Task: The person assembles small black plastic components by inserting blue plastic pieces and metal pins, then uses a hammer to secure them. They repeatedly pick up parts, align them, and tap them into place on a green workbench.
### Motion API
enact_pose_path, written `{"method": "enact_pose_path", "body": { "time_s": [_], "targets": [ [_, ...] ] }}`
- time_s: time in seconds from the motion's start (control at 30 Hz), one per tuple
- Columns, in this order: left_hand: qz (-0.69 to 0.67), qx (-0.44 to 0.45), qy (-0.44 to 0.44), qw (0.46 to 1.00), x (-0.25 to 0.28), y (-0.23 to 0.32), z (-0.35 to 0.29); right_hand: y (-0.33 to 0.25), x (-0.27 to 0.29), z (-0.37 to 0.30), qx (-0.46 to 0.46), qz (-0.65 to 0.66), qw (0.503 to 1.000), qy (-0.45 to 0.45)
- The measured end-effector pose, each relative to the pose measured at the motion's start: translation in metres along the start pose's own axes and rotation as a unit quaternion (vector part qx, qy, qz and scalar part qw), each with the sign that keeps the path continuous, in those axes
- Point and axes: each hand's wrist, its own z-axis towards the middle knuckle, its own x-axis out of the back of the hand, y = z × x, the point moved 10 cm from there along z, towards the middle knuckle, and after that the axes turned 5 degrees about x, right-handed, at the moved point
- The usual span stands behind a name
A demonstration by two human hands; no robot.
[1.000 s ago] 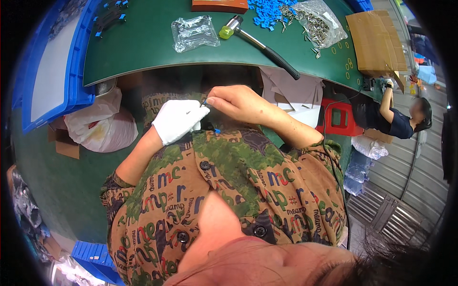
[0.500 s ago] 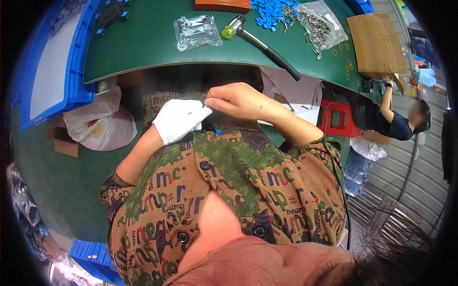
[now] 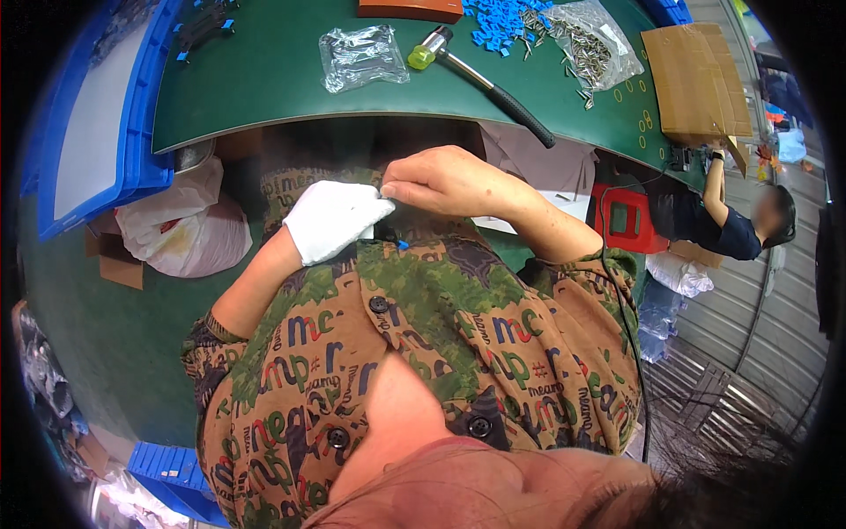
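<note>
White glove (image 3: 330, 219) sits on the left hand (image 3: 335, 222), down at the lap below the tabletop (image 3: 264, 79). Bare right hand (image 3: 445, 181) pinches its fingertip edge, fingers closed tight (probably tugging the fit). Left fingers are curled; whether they hold anything can't be told.

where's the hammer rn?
Head view, top centre: the hammer lies on the green table, between the clear plastic bag and the bag of metal pins, beyond both hands.
</note>
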Motion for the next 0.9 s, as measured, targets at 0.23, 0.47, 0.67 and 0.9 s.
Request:
{"method": "enact_pose_path", "body": {
  "time_s": [0.23, 0.47, 0.67, 0.9],
  "targets": [
    [0.01, -0.022, 0.004, 1.0, -0.0013, -0.0013, 0.0011, 0.0037, 0.0059, -0.0009, -0.009, 0.0, 1.0, 0.017],
    [0.027, -0.025, 0.005, 0.999, -0.0033, 0.002, 0.0004, -0.0007, -0.0002, -0.002, 0.007, 0.005, 1.0, 0.005],
    [0.042, -0.034, 0.007, 0.999, -0.0019, 0.0051, 0.0018, 0.0009, 0.0042, -0.0016, 0.003, -0.009, 1.0, 0.013],
    [0.004, -0.005, -0.002, 1.0, -0.0046, 0.0012, 0.001, -0.0009, 0.0003, -0.0034, 0.007, -0.012, 1.0, -0.002]
  ]
}}
